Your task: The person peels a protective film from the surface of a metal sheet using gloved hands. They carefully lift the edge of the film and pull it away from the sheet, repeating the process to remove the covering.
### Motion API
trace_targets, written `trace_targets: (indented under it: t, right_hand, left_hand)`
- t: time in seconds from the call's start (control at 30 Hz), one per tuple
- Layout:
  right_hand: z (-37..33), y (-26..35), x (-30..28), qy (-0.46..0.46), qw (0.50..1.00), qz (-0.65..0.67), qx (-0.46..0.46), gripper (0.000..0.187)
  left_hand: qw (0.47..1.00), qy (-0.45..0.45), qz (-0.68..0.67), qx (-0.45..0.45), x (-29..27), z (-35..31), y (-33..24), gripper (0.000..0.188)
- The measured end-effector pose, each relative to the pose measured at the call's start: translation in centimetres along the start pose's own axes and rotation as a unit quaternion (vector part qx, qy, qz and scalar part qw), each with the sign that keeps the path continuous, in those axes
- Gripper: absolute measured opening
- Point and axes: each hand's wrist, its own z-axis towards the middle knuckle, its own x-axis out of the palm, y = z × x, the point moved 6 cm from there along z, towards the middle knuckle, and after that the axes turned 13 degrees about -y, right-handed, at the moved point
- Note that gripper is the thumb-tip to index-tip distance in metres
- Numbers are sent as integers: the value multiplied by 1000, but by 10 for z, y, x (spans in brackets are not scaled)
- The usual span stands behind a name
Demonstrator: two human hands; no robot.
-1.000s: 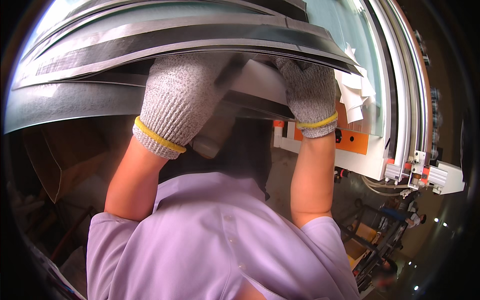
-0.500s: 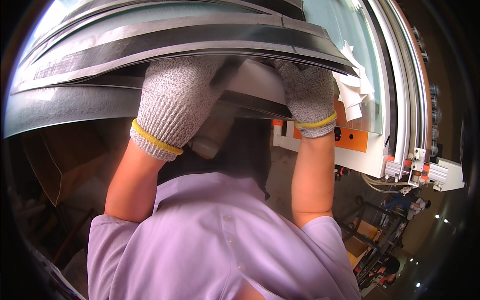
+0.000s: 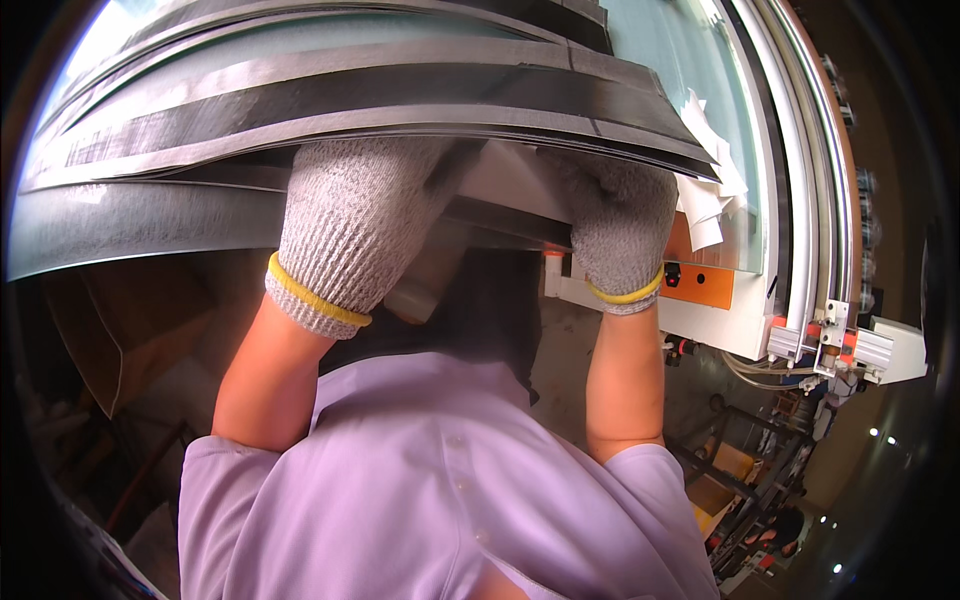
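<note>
Handling seems midway: dark strips (image 3: 420,92) layered across glass tabletop (image 3: 650,35), front ones raised over hands; how many remain, cannot tell. Left hand (image 3: 362,225) and right hand (image 3: 625,225), both gloved, reach under strips' near edge; fingers hidden, so grip of either cannot be told. Strips lie toward tabletop's near edge; some room between their right ends and rails (image 3: 806,220), partly taken by paper scraps (image 3: 706,222).
</note>
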Motion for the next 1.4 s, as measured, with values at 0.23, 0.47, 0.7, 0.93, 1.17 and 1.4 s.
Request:
trace_targets:
  t: [0.23,0.47,0.7,0.93,1.17,1.4]
  right_hand:
    - [-16,-2,0,0,991,-69,-119,22]
    - [-12,-14,-5,-47,994,-93,-27,20]
    - [-14,-48,-21,-138,960,-221,-105,17]
    - [-5,0,4,-48,989,-105,-95,31]
    - [-7,13,5,40,988,-53,-141,19]
    - [6,10,11,38,969,-116,-214,17]
  left_hand:
    - [1000,8,2,-10,0,1,-2,27]
    - [999,23,18,32,-1,-1,-4,24]
    - [997,79,-10,-6,1,-4,-1,24]
    - [999,34,-26,-6,-7,8,1,31]
    - [999,1,-12,-42,-7,6,7,30]
    - [1000,-12,-14,-24,-6,3,9,27]
